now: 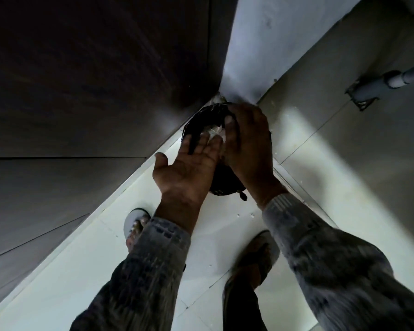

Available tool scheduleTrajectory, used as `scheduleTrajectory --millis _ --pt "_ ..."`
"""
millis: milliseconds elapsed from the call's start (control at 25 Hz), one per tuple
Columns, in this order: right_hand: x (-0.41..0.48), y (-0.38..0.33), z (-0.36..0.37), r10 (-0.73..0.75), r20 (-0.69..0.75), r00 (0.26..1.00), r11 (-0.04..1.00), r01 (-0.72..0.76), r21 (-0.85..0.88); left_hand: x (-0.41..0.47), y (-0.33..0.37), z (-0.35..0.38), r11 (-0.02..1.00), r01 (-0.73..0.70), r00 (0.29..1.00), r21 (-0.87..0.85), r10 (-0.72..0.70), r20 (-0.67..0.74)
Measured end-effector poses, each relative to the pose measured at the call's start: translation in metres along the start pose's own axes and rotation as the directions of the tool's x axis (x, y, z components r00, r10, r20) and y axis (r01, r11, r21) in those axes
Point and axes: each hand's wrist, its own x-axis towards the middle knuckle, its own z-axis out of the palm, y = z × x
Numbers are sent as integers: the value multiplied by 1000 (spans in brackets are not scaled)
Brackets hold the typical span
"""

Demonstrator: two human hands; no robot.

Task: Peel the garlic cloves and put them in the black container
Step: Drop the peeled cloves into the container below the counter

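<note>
- Black plastic film lines the round bin [201, 120] that stands on the floor [153, 247] in a corner, directly beneath both sets of fingers.
- The left hand [189, 168] lies flat, palm up, fingers straight and released, gripping nothing. Pale papery garlic skins [215, 134] sit just past its fingertips.
- The right hand [249, 144] arches over those fingertips with its back to the camera. I cannot tell whether its fingers pinch the skins or merely brush them.
- The step looks like shedding peel into the bin. To do it well, keep both hands inside the outline of the rim. Sweep from the left palm outward past the fingertips, and tilt that palm down so the light scraps drop in rather than drift onto the floor.
- No garlic clove shows anywhere, so any peeled ones are out of view.
- It is unclear whether this bin is the task's black container or only a waste bin. Its inside is dark, and the hands cover much of its near rim.
- Blur softens the sleeves [153, 259].
</note>
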Motion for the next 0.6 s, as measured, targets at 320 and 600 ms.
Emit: scheduleTrajectory --millis 320,600 --pt "-63 -31 -3 -83 90 992 985 68 157 10 -11 -3 996 -32 981 78 16 194" --pt "-41 -12 -27 -76 50 996 953 57 297 7 1 -6 904 -40 986 426 -33 163"
